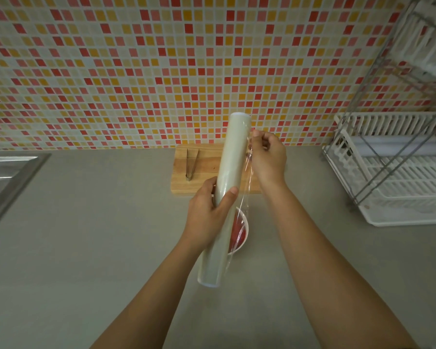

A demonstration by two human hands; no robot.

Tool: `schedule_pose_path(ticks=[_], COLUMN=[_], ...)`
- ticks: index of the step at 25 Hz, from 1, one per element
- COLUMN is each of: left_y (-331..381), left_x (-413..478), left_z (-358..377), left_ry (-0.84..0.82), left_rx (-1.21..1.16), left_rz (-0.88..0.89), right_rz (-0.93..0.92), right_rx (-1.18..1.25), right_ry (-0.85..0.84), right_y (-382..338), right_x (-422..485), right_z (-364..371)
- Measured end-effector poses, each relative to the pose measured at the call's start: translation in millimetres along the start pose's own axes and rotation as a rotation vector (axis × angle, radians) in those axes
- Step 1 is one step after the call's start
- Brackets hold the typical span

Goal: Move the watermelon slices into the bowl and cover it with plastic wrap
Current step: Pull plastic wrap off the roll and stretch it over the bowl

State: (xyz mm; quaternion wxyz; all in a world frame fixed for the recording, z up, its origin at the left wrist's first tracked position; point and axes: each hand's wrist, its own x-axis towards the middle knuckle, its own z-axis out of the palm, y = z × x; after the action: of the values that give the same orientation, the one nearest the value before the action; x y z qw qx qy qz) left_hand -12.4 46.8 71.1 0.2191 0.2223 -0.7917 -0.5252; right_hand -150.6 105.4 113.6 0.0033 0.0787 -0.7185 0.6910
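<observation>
Covering step: watermelon slices sit in the white bowl beneath the plastic wrap roll the left hand grips, the right hand pinching the film edge — next, I judge, pull a wider sheet.

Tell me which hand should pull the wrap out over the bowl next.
Right. The right hand pinches the film at its loose edge, while the left hand is wrapped round the roll above the bowl, so it likely just steadies it.
</observation>
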Motion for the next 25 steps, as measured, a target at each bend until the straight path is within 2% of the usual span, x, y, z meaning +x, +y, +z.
schedule_pose_path(ticks=[2,4,8,13,17,18,22,25], left_y=[-1,-2,-8,-12,-17,-17,-19,-21], left_x=[2,3,4,5,5,6,7,7], left_z=[-2,-4,-7,-5,-8,-10,-15,-17], left_ry=[0.001,0.001,0.006,0.024,0.020,0.026,0.036,0.029], left_rx=[0.010,0.020,0.041,0.059,0.046,0.048,0.087,0.099], left_rz=[0.010,0.012,0.030,0.027,0.005,-0.003,0.026,0.037], right_rz=[0.146,0.202,0.210,0.039,0.059,0.027,-0.284,-0.321], right_rx=[0.122,0.180,0.192,0.035,-0.016,-0.045,-0.180,-0.171], right_ry=[-0.148,-0.248,-0.228,-0.101,-0.238,-0.262,-0.264,-0.257], right_y=[-2,-4,-6,-2,-1,-1,5,5], right_x=[5,10,9,2,4,3,1,3], right_z=[-5,-11,-13,-6,-7,-8,-10,-8])
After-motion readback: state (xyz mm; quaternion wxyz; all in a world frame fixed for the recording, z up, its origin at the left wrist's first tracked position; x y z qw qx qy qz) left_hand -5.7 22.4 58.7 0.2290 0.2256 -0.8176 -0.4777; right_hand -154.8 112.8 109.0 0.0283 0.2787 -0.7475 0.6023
